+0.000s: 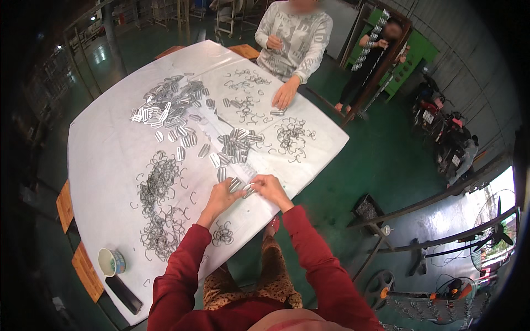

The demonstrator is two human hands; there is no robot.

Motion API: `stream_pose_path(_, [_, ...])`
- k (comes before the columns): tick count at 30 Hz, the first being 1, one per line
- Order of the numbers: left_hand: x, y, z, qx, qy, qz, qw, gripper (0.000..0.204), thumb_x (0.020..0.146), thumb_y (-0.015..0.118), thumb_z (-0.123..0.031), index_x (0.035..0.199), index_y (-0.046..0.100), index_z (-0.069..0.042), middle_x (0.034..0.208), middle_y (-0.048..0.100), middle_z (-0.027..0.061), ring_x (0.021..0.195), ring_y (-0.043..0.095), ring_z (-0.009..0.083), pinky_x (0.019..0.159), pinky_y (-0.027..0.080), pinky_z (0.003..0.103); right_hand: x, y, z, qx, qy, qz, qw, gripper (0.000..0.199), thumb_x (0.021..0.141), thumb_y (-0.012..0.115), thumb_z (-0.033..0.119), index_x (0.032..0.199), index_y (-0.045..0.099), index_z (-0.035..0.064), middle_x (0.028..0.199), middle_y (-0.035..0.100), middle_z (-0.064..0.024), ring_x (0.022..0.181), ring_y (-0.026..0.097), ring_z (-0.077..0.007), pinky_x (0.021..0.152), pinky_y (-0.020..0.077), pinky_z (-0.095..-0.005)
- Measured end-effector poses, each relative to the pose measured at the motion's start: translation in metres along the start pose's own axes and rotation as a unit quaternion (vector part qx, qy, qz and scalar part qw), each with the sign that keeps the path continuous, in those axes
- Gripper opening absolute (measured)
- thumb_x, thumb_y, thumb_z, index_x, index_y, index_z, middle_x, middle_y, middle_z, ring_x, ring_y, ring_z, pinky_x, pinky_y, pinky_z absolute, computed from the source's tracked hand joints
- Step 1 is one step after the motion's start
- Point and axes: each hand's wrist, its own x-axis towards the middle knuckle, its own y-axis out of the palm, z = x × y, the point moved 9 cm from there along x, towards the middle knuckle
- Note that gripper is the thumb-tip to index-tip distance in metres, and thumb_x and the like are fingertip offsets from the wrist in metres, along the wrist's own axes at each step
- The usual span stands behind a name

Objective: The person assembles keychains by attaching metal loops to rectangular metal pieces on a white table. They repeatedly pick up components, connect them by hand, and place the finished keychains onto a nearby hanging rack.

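My left hand point(222, 197) and my right hand point(268, 188) meet near the front edge of the white-covered table point(105, 165). Between their fingertips is a small slotted metal plate point(248, 189), which both hands pinch. Whether a wire hook is also in my fingers is too small to tell. Another plate point(235, 184) lies right by my left fingers, and one more point(222, 174) is just beyond. Farther off is a small heap of plates point(237, 144). Left of my left hand lie tangled wire hooks point(156, 185), and a small cluster of hooks point(223, 234) is beside my left forearm.
A large plate pile point(165, 105) covers the far left. Across the table a person point(292, 41) has a hand point(285, 95) on a plate, near more hooks point(291, 137). A cup point(112, 262) and a dark tray point(123, 294) stand at the near left corner.
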Motion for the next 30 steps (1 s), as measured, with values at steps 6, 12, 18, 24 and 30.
stream_pose_path(6, [-0.003,0.009,-0.001,0.033,0.007,0.025,0.999,0.042,0.064,0.078,-0.032,0.081,0.062,0.003,0.065,0.06,0.0177,0.058,0.06,0.0256,0.057,0.045,0.037,-0.009,0.008,-0.003,0.163,0.091,0.024,0.982,0.012,0.079,0.063,0.01,0.086,0.065,0.0,0.061,0.059,-0.0036,0.049,0.052,-0.0075,0.044,0.0395,-0.0226])
stream_pose_path(12, [-0.011,0.008,0.01,-0.035,-0.048,0.11,0.992,0.035,0.065,0.076,-0.026,0.077,0.064,0.004,0.059,0.058,0.0124,0.054,0.055,0.0174,0.055,0.044,0.032,-0.016,0.018,0.028,0.19,0.052,0.097,0.975,0.011,0.082,0.06,0.007,0.089,0.064,-0.001,0.061,0.056,-0.0007,0.05,0.047,-0.0056,0.043,0.037,-0.0203])
stream_pose_path(18, [-0.016,-0.004,-0.01,-0.173,-0.067,0.098,0.978,0.029,0.067,0.075,-0.025,0.074,0.065,0.002,0.058,0.056,0.0088,0.052,0.046,0.0093,0.051,0.041,0.03,-0.017,0.011,0.04,0.265,0.016,0.117,0.957,0.016,0.086,0.059,0.012,0.094,0.062,-0.0005,0.068,0.057,0.0009,0.055,0.048,-0.0044,0.047,0.0384,-0.0188])
stream_pose_path(24, [-0.014,-0.014,-0.05,0.167,0.137,-0.036,0.976,0.019,0.072,0.068,-0.017,0.071,0.057,-0.002,0.063,0.06,0.0107,0.056,0.06,0.0236,0.051,0.046,0.036,-0.02,0.01,0.031,0.325,0.09,0.049,0.94,0.021,0.09,0.056,0.018,0.098,0.06,-0.0006,0.073,0.057,-0.0004,0.058,0.052,-0.0064,0.052,0.0426,-0.0196])
stream_pose_path(30, [-0.025,-0.002,-0.065,0.243,0.182,-0.044,0.952,0.016,0.071,0.066,-0.013,0.077,0.054,-0.005,0.071,0.06,0.0106,0.061,0.061,0.028,0.054,0.048,0.038,-0.021,0.021,0.024,0.405,0.102,0.066,0.906,0.022,0.09,0.056,0.02,0.094,0.059,-0.0016,0.075,0.059,-0.0056,0.062,0.06,-0.0127,0.056,0.048,-0.0233])
